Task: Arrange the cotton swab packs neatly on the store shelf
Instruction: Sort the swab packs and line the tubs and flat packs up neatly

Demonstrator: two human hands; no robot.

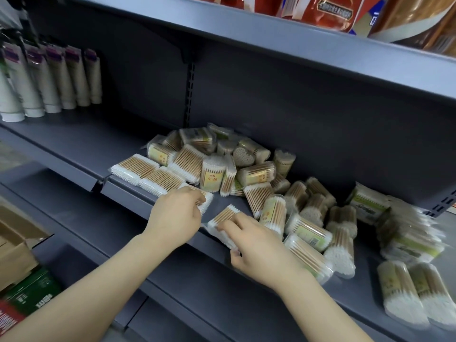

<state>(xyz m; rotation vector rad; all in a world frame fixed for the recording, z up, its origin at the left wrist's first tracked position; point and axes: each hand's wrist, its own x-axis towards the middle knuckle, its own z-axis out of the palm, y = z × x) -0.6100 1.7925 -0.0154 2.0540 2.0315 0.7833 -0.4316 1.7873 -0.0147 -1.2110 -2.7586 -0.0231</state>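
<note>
right now both hands work at the front edge of the grey shelf (74,149), where the cotton swab packs lie. taking the loose heap of packs (222,159) in the middle of the shelf as the landmark: the left hand (176,217) is just in front of the heap, its fingers curled over a flat pack (206,199), so that grip has hold of it. this pack touches the end of a neat row of 2 flat packs (148,175) lying along the shelf edge, left of the heap. the right hand (259,245) is in front of the heap and a little to its right, fingers and thumb pinching a second flat pack (222,219) that sits at the shelf lip, tilted. further right of the heap, more packs (318,233) lie jumbled, some round tubs and some flat bags. far left of the heap, white tubes (49,77) stand in a row at the back. above the heap, an upper shelf holds red-brown bags (330,13). below and left of it, cardboard boxes (14,245) show.
</note>
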